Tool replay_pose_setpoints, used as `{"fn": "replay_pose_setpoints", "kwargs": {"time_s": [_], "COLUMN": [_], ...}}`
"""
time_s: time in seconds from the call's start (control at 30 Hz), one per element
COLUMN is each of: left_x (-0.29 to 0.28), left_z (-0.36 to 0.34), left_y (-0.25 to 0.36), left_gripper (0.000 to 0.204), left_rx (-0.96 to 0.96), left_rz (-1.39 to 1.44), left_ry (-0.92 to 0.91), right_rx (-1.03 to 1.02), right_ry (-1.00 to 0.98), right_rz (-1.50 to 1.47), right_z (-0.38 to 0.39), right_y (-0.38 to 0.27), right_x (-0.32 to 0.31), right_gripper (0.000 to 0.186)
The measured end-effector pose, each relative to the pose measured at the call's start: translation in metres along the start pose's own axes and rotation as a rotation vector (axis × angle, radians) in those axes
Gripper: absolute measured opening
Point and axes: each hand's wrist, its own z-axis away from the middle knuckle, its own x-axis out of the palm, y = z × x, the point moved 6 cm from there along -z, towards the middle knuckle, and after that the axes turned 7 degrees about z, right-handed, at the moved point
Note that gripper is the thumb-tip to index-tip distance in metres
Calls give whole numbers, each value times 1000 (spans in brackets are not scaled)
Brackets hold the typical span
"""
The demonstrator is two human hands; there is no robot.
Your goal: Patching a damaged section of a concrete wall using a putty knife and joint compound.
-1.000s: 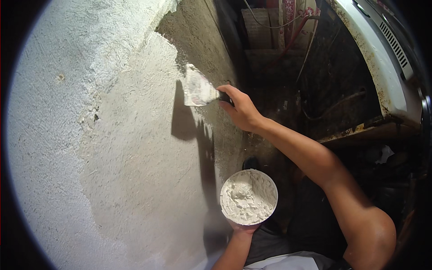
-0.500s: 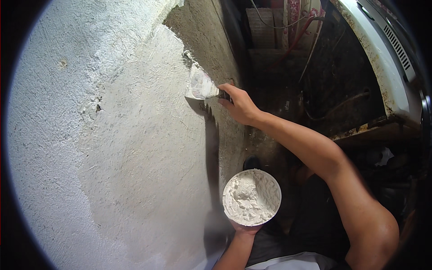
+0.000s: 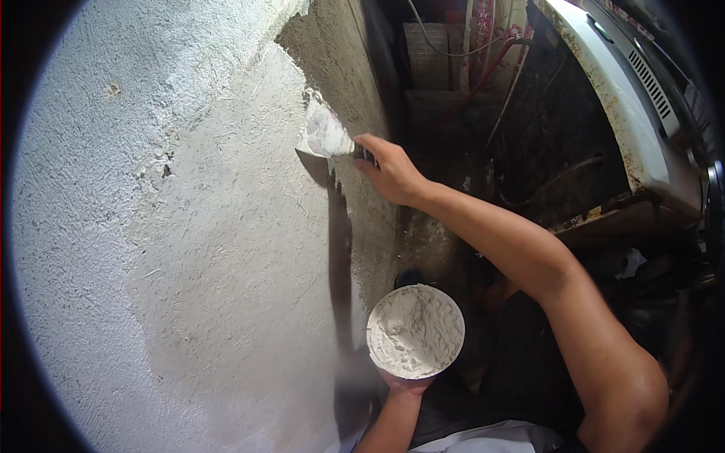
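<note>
My right hand point(image 3: 391, 172) is closed round the dark handle of a putty knife point(image 3: 326, 130). White filler coats its broad blade, which lies at or just off the wall, near the ragged edge where pale filler meets bare grey-brown plaster. Whether the blade's edge touches cannot be made out. Below, my left hand point(image 3: 408, 383) supports a round white tub point(image 3: 461, 332) from underneath, its fingers mostly hidden by the tub. Thick whitish filler point(image 3: 419, 325) with a lumpy, scooped surface fills much of the tub.
The wall point(image 3: 219, 249) takes up the left side, with a small chipped hole point(image 3: 166, 167) in its coating. On the right stands a rusty-edged white appliance point(image 3: 634, 128). A red pipe point(image 3: 495, 64) and a cable run behind it. A dark shoe point(image 3: 408, 276) shows beyond the tub.
The putty knife and my right hand have shifted slightly left and up in the picture. The tub has moved a little left, and the whole view has shifted slightly too.
</note>
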Motion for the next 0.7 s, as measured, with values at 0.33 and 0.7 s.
{"fn": "replay_pose_setpoints", "kwargs": {"time_s": [0.33,0.7], "left_x": [-1,-5], "left_z": [52,85], "left_y": [40,66], "left_gripper": [78,79], "left_rx": [-20,-5], "left_rz": [115,70], "left_ry": [-71,6], "right_rx": [341,232], "right_ry": [-124,-224], "right_rz": [-89,19], "right_z": [13,37], "right_y": [-51,-90], "right_x": [26,60], "right_gripper": [35,34]}}
